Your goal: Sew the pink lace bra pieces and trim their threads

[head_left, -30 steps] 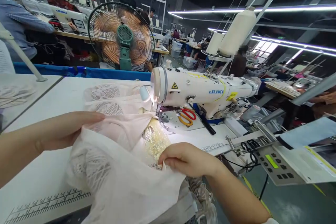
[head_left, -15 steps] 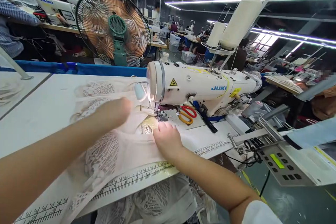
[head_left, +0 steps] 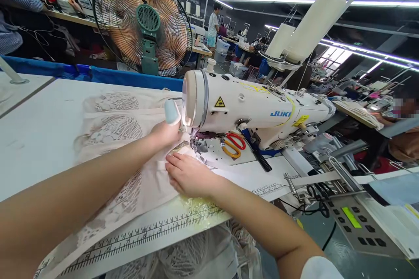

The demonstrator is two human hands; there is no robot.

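A pale pink garment with lace panels (head_left: pixel 131 183) lies spread on the white sewing table (head_left: pixel 42 135), reaching up to the needle of a white JUKI sewing machine (head_left: pixel 255 107). My left hand (head_left: pixel 165 133) rests on the cloth just left of the presser foot, fingers bent. My right hand (head_left: pixel 188 174) lies flat on the cloth in front of the needle, fingers together, pressing it down. More of the garment hangs over the table's front edge.
Red and orange scissors (head_left: pixel 232 144) lie under the machine arm. A control panel (head_left: pixel 356 222) hangs at the right. A standing fan (head_left: pixel 144 19) is behind the table. Two thread cones (head_left: pixel 314 22) stand above. A ruler strip (head_left: pixel 147 231) runs along the table edge. Other people work far behind.
From lifting the bunched garment near me, both hands moved forward and laid it flat at the needle. The right hand shifted left and now presses the cloth.
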